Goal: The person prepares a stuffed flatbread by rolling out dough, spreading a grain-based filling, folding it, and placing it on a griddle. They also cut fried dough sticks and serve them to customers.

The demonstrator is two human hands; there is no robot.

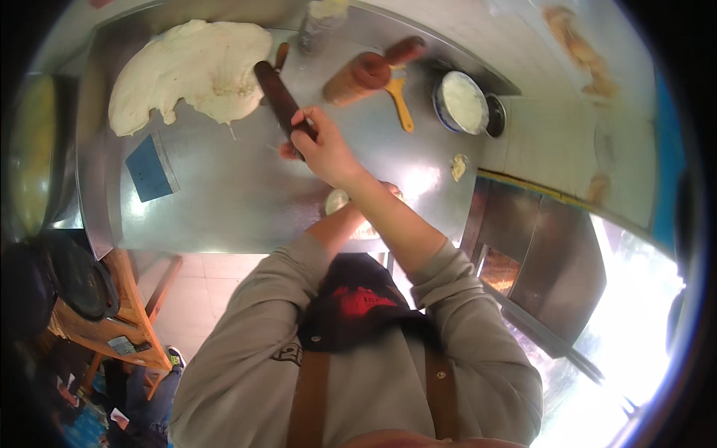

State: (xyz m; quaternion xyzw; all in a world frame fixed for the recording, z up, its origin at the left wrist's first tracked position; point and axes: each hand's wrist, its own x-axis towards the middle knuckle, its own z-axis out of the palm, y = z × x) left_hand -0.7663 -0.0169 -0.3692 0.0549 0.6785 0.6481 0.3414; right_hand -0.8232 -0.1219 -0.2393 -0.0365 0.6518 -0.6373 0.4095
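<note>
My right hand point(320, 147) grips a dark wooden rolling pin point(277, 95), tilted up to the left above the steel worktop point(224, 185). Its far end lies beside a large sheet of soft dough point(196, 67). My left forearm passes beneath the right one; my left hand point(390, 188) is mostly hidden, so its grip does not show. Pale rounds, perhaps dough, lie beside it point(337, 201). A blue-handled dough scraper point(150, 168) rests at the left. Farther back are a thick wooden roller point(353, 81) with a reddish handle and a yellow-handled brush point(400, 103).
A bowl of white contents point(462, 103) stands back right, beside a small dark dish point(495, 116). A dough scrap point(459, 167) lies near the right edge. A blurred container point(322, 28) stands at the back. Left below is a wooden stool point(134, 313); a person's legs show there.
</note>
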